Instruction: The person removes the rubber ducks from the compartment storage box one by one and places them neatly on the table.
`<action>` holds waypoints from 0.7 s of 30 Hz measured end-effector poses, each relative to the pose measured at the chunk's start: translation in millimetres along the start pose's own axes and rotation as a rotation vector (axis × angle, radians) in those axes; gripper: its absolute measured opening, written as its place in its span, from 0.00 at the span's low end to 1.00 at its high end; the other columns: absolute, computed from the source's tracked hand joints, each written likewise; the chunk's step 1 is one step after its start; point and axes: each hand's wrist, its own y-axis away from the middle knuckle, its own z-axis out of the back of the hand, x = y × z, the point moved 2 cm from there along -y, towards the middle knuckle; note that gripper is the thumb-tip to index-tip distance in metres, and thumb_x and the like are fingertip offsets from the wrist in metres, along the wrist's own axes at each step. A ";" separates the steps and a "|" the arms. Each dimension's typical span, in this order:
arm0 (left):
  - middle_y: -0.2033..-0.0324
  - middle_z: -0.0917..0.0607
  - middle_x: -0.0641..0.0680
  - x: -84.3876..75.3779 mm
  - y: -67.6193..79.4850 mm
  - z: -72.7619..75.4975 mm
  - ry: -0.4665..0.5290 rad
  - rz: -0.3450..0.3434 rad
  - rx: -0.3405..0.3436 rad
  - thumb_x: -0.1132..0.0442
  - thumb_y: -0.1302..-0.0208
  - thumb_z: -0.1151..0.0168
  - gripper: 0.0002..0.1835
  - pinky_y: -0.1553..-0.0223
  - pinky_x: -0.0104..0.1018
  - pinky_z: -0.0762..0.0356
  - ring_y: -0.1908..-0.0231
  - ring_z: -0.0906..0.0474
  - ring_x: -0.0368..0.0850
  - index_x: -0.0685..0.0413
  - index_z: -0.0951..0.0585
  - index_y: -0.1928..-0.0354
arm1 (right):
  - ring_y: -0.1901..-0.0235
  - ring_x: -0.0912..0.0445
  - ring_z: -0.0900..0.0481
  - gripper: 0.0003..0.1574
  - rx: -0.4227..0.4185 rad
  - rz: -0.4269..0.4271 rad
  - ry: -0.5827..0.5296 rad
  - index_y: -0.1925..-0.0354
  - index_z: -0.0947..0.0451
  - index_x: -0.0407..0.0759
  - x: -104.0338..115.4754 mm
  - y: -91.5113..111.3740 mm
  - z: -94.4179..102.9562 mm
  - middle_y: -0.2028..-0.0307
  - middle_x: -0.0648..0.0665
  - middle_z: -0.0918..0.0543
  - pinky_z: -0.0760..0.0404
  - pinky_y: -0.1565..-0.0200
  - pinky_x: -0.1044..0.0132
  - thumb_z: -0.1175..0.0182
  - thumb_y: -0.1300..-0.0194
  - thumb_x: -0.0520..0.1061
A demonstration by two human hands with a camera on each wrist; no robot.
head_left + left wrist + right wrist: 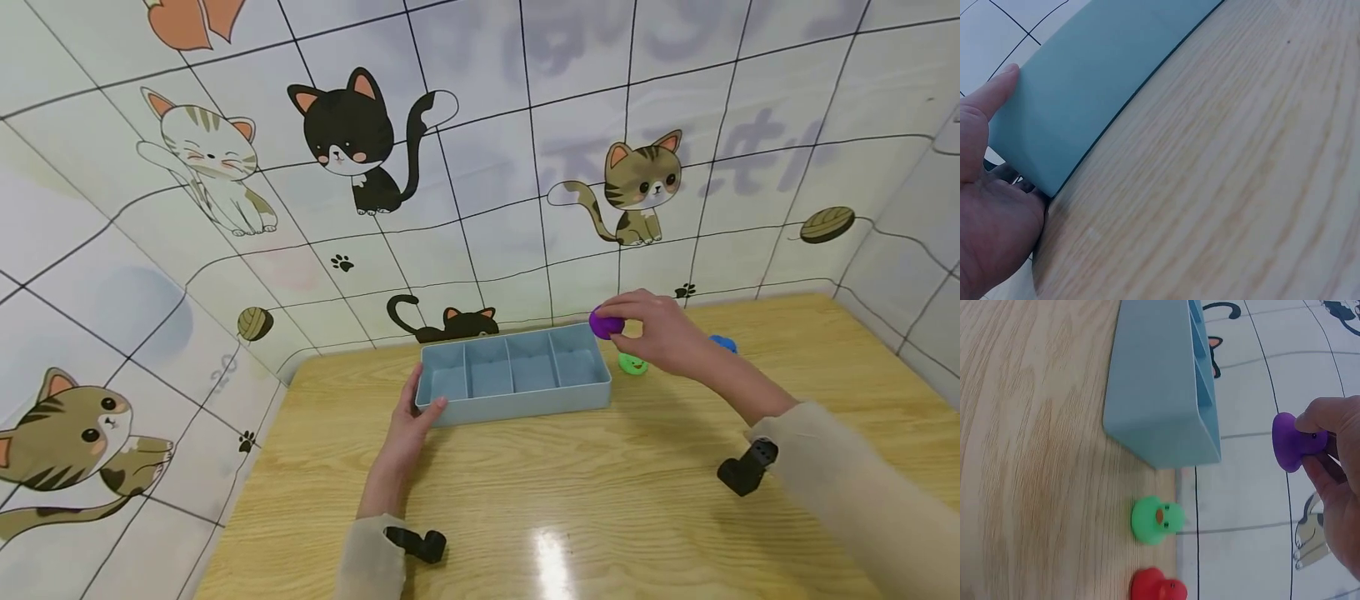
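A pale blue box [525, 406] with several compartments in a row stands on the table, and no objects show inside it. My left hand [405, 429] grips its left end, thumb over the front rim and fingers along the side; the left wrist view shows the thumb against the box wall [1085, 81]. Above the box's right end, my right hand [660, 333] pinches a purple rubber duck [1294, 444] between thumb and fingers. The purple duck is held higher than the rim.
A green rubber duck [1152, 520] sits just right of the box, with a red rubber duck [1155, 589] beyond it. Past the right wrist lies a partly hidden blue object [724, 342]. A cat-patterned wall [495, 167] rises behind the wooden table [600, 500].
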 end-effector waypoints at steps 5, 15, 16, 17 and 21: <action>0.18 0.55 0.51 1.5 -0.1 3.1 -0.017 0.022 -0.004 0.52 0.27 0.35 0.43 0.24 0.55 0.53 0.21 0.60 0.56 0.31 0.48 0.18 | 0.48 0.37 0.20 0.19 0.014 -0.078 0.037 0.49 0.15 0.30 -14.8 10.1 14.7 0.48 0.31 0.16 0.18 0.54 0.44 0.31 0.41 0.28; 0.18 0.57 0.51 -2.9 2.7 2.5 -0.033 0.014 0.017 0.52 0.25 0.38 0.43 0.24 0.54 0.55 0.20 0.63 0.55 0.34 0.51 0.17 | 0.46 0.32 0.25 0.21 0.067 -0.269 0.105 0.44 0.19 0.28 -62.0 33.1 46.3 0.44 0.25 0.20 0.25 0.53 0.42 0.35 0.36 0.32; 0.18 0.57 0.51 -3.4 2.8 1.6 -0.032 0.017 0.017 0.52 0.25 0.38 0.43 0.24 0.54 0.55 0.20 0.63 0.55 0.34 0.51 0.17 | 0.47 0.32 0.24 0.22 0.075 -0.286 0.118 0.44 0.20 0.27 -68.0 36.2 49.5 0.43 0.24 0.21 0.26 0.53 0.42 0.35 0.35 0.33; 0.18 0.58 0.51 -3.8 2.7 0.7 -0.029 0.019 0.018 0.52 0.25 0.38 0.43 0.24 0.55 0.55 0.20 0.63 0.55 0.33 0.51 0.17 | 0.47 0.32 0.24 0.22 0.087 -0.306 0.128 0.43 0.21 0.27 -74.1 39.5 52.6 0.43 0.24 0.22 0.29 0.52 0.41 0.36 0.35 0.33; 0.18 0.57 0.52 -5.1 2.2 -1.3 -0.023 0.023 0.013 0.54 0.25 0.38 0.43 0.24 0.56 0.56 0.21 0.63 0.56 0.34 0.51 0.17 | 0.51 0.32 0.21 0.23 0.102 -0.349 0.173 0.43 0.22 0.25 -96.4 52.3 62.4 0.45 0.23 0.22 0.26 0.52 0.41 0.37 0.35 0.33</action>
